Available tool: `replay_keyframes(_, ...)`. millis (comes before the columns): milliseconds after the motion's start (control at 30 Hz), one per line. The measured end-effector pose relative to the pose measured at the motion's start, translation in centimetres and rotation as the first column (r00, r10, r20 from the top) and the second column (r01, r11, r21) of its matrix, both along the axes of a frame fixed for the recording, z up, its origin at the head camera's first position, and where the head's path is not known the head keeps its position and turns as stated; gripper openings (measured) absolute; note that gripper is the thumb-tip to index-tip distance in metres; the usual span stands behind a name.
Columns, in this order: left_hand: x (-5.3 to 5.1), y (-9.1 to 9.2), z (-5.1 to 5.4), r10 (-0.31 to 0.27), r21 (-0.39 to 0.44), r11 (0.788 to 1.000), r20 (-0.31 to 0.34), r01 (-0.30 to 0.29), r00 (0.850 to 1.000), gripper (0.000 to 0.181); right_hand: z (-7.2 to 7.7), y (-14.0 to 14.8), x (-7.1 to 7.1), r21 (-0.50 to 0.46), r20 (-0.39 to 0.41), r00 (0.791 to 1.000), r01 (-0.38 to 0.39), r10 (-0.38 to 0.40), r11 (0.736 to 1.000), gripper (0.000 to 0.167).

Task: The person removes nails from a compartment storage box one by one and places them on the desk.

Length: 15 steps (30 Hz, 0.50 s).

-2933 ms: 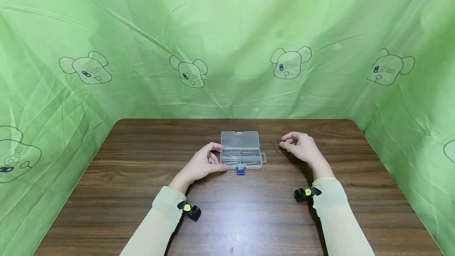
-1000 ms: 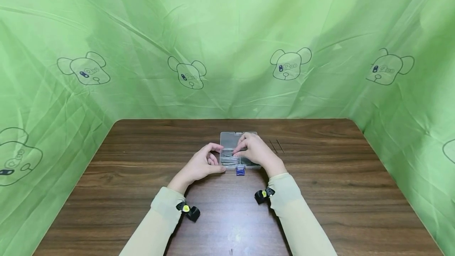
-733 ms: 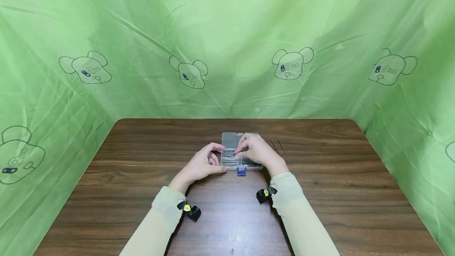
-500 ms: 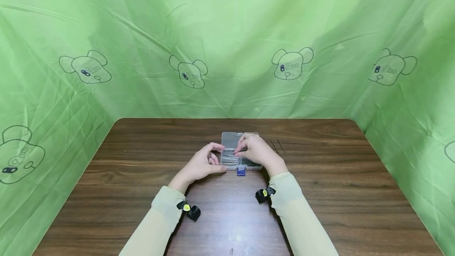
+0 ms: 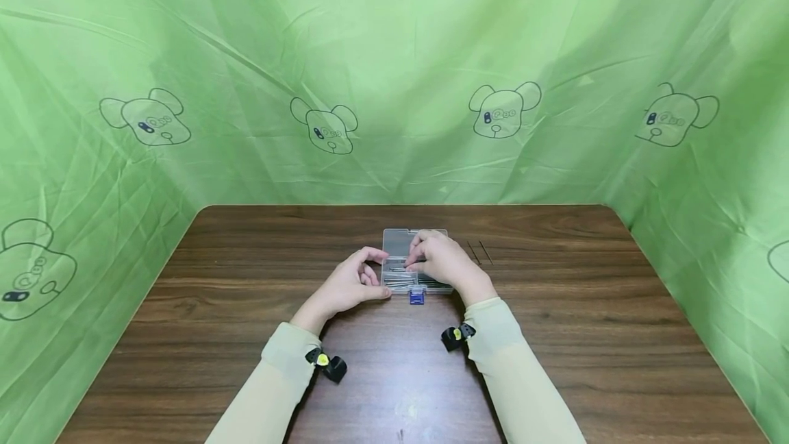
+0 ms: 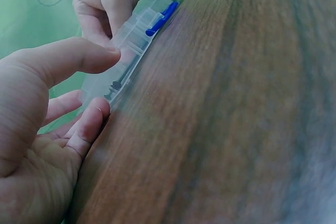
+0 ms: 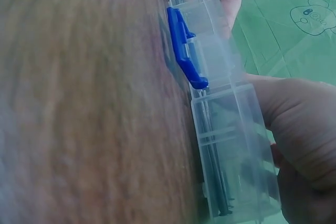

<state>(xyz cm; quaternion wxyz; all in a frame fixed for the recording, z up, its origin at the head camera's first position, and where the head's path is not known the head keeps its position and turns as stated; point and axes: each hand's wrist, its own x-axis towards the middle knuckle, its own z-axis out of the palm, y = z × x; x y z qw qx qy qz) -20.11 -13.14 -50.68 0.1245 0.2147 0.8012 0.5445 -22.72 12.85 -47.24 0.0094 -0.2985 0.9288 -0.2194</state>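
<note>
A clear plastic box (image 5: 399, 282) with its lid (image 5: 396, 242) raised lies on the table, a blue latch (image 5: 417, 297) at its front. Thin metal nails (image 5: 401, 284) lie in its compartments. My left hand (image 5: 348, 286) grips the box's left side between thumb and fingers; the left wrist view shows the thumb (image 6: 89, 56) at its edge. My right hand (image 5: 448, 262) reaches over the box, fingertips pinched together at the back left compartment; whether they hold a nail is hidden. In the right wrist view the box's side (image 7: 236, 145) partly covers that hand (image 7: 304, 124).
Two thin dark nails (image 5: 486, 253) lie on the brown wooden table (image 5: 555, 362) right of the box. Green cloth (image 5: 394, 53) with printed bear heads hangs behind the table and on both sides.
My right hand has moved left from the loose nails to over the box; two nails lie on the table there. During the last second both hands have stayed nearly still.
</note>
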Motion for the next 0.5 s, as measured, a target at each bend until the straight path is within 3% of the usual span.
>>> replay_keyframes(267, -0.03, 0.05, 0.13, 0.006, -0.007, 1.000, -0.004, -0.006, 1.000, 0.070, 0.08, 0.18, -0.17, 0.003, 0.007, 0.999, -0.052, 0.052, 0.999, 0.008)
replay_keyframes(500, -0.02, 0.11, 0.10, 0.008, -0.008, 1.000, 0.002, -0.008, 1.000, 0.070, 0.07, 0.95, -0.37, -0.096, 0.071, 0.992, -0.099, 0.106, 0.990, 0.006)
